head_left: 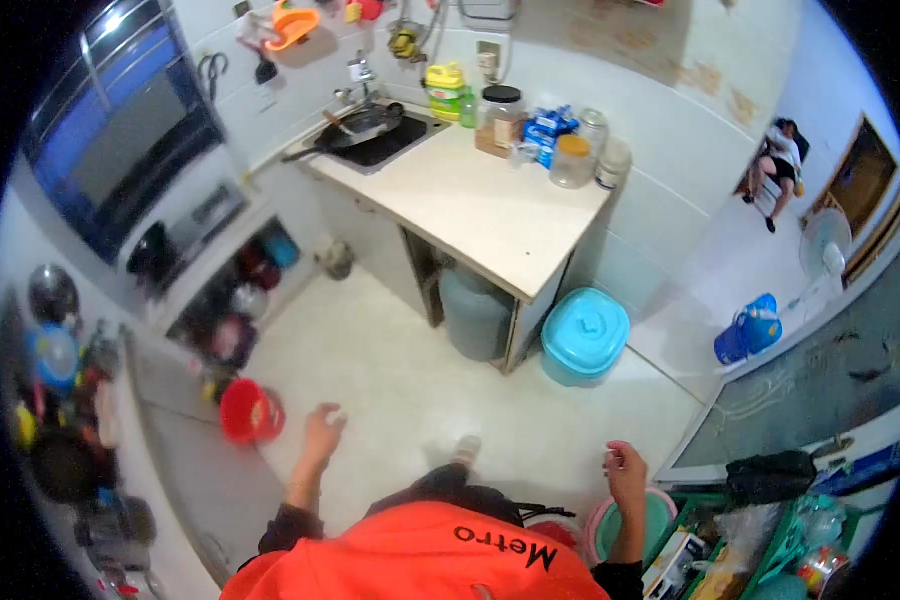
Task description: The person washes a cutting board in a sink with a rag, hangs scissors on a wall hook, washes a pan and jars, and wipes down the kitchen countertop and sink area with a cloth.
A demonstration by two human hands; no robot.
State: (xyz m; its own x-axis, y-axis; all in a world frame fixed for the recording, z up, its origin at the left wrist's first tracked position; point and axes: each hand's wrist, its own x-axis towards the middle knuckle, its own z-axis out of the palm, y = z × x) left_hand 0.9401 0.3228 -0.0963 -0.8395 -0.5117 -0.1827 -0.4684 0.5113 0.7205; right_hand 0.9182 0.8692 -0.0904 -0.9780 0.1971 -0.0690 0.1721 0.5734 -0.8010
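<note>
My left hand hangs in the air over the pale floor, beside the red bucket, not touching it. Its fingers are loosely bent and apart, and no object shows in them. On the other side, my right hand is held above the floor near a pink-rimmed green basin. Those fingers curl loosely with gaps between them; nothing is visible in the grip. Between the hands are my orange top and one foot.
Ahead stands a white counter with a sink, a wok, bottles and jars. Below it are a grey gas cylinder and a blue lidded bin. Cluttered shelves line the left; green crates stand right. A person sits beyond the doorway.
</note>
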